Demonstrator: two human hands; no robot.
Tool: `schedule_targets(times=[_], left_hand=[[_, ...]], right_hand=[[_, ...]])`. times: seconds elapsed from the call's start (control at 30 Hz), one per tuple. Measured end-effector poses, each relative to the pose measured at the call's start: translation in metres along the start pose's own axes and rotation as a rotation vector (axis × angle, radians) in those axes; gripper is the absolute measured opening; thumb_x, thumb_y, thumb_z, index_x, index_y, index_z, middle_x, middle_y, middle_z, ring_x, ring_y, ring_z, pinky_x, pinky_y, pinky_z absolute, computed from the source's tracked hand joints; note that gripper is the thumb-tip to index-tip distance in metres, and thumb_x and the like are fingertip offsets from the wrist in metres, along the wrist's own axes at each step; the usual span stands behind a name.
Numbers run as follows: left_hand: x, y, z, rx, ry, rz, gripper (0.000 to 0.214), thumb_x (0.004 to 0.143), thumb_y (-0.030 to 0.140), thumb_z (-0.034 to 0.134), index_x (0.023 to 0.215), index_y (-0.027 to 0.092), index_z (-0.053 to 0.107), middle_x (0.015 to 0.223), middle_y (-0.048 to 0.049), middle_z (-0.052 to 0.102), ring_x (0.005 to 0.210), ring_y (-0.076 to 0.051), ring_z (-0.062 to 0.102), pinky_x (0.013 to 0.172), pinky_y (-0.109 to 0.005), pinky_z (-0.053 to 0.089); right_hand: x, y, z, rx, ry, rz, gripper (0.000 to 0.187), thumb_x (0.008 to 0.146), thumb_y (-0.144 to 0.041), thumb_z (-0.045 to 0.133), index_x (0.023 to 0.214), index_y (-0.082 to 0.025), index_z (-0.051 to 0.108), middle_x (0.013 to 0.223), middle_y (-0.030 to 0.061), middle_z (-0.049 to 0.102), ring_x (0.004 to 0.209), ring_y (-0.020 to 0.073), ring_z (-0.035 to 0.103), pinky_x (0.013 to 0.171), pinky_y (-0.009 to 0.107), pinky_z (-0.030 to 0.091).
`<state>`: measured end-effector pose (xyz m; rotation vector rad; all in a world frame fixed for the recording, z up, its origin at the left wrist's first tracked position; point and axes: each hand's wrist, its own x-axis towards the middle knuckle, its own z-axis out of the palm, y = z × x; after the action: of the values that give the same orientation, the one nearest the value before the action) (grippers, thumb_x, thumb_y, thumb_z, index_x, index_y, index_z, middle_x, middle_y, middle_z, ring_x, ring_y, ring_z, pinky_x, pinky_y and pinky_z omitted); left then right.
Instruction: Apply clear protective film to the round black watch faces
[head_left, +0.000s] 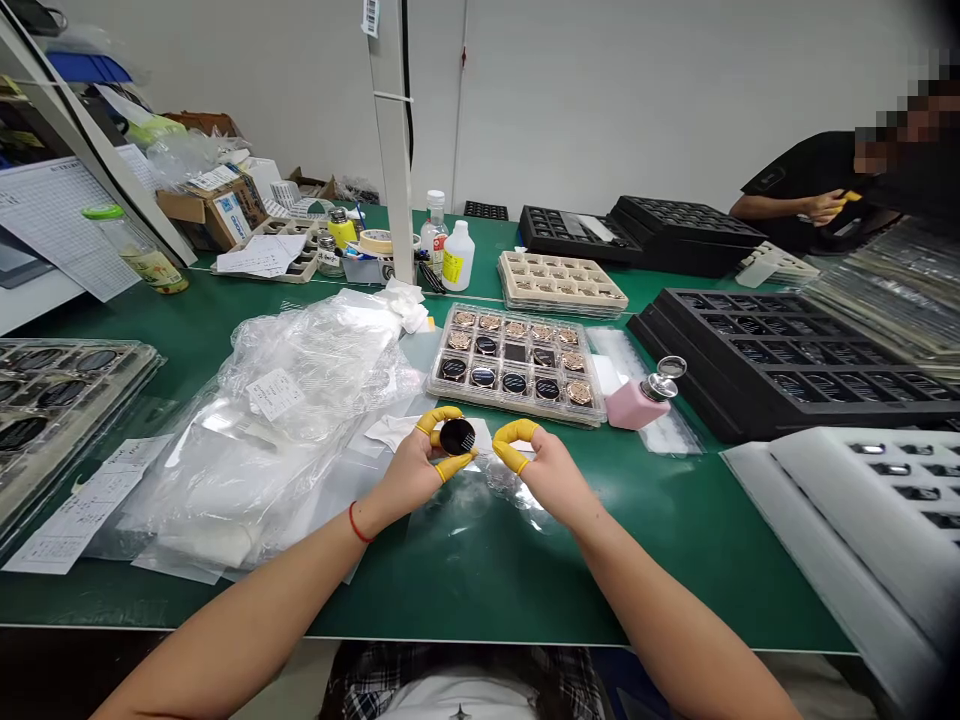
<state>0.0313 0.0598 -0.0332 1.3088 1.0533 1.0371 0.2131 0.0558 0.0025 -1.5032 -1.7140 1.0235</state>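
Note:
My left hand [420, 465], with yellow finger cots, pinches a small round black disc [457, 437] between thumb and forefinger above the green mat. My right hand [541, 468], also in yellow cots, is closed in a pinch just right of the disc; what it holds, perhaps thin clear film, I cannot make out. A crumpled piece of clear film [480, 500] lies on the mat under both hands. Just beyond them stands a clear tray [439, 384] with round discs in its pockets, some black and some copper-coloured.
Clear plastic bags [300, 420] with labels lie at left, a pink dispenser bottle [637, 400] right of the tray. Black pocket trays [787, 370] and white foam trays [862, 520] fill the right side. A white post [394, 150], bottles and boxes stand behind. Another person [825, 190] works far right.

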Motion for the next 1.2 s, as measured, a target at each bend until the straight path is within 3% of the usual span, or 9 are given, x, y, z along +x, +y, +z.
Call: schedule_targets(times=[0.23,0.37,0.47,0.67,0.93,1.2], left_hand=[[0.000,0.000,0.000,0.073,-0.058,-0.012,0.048,0.071,0.029,0.069,0.113,0.023,0.046,0.092,-0.0003,0.063,0.084,-0.016,0.064,0.081,-0.031,0.051],[-0.001,0.001,0.000,0.050,-0.222,-0.054,0.048,0.071,0.028,0.069,0.114,0.022,0.047,0.093,-0.0019,0.063,0.082,-0.017,0.063,0.079,-0.032,0.051],[-0.002,0.000,0.001,0.014,-0.307,-0.060,0.049,0.072,0.026,0.068,0.116,0.022,0.047,0.096,-0.0035,0.064,0.086,-0.018,0.063,0.082,-0.034,0.050],[-0.002,-0.002,0.002,-0.010,-0.312,-0.047,0.049,0.072,0.024,0.069,0.116,0.023,0.047,0.101,-0.0043,0.064,0.088,-0.019,0.063,0.083,-0.035,0.050],[-0.003,0.000,0.001,0.011,-0.337,-0.041,0.049,0.074,0.022,0.067,0.118,0.022,0.047,0.097,-0.0039,0.064,0.087,-0.018,0.063,0.081,-0.034,0.050],[-0.003,0.000,0.003,-0.029,-0.334,-0.042,0.048,0.073,0.024,0.069,0.115,0.022,0.048,0.102,-0.0052,0.064,0.089,-0.019,0.063,0.085,-0.035,0.050]], right_hand=[[0.000,-0.001,-0.005,0.180,0.011,-0.090,0.011,0.079,-0.031,0.054,0.078,-0.020,0.057,0.090,0.0029,0.060,0.087,0.0184,0.054,0.082,0.034,0.040],[0.002,0.002,-0.010,0.240,0.021,-0.121,0.013,0.080,-0.033,0.055,0.076,-0.020,0.054,0.098,0.0033,0.058,0.093,0.0182,0.053,0.087,0.033,0.038],[0.005,0.008,-0.004,0.277,-0.076,-0.061,0.013,0.079,-0.034,0.056,0.078,-0.021,0.056,0.103,0.0030,0.058,0.094,0.0184,0.053,0.087,0.033,0.039],[0.007,0.012,0.010,0.279,-0.127,-0.069,0.015,0.079,-0.034,0.055,0.079,-0.020,0.061,0.091,0.0026,0.062,0.090,0.0183,0.055,0.084,0.032,0.041],[0.007,0.011,0.003,0.118,-0.180,-0.107,0.012,0.081,-0.028,0.051,0.080,-0.020,0.060,0.088,0.0008,0.061,0.086,0.0175,0.055,0.079,0.031,0.040],[0.006,0.008,0.005,0.067,-0.142,-0.116,0.011,0.080,-0.025,0.050,0.076,-0.020,0.058,0.087,0.0013,0.062,0.085,0.0176,0.054,0.079,0.031,0.040]])
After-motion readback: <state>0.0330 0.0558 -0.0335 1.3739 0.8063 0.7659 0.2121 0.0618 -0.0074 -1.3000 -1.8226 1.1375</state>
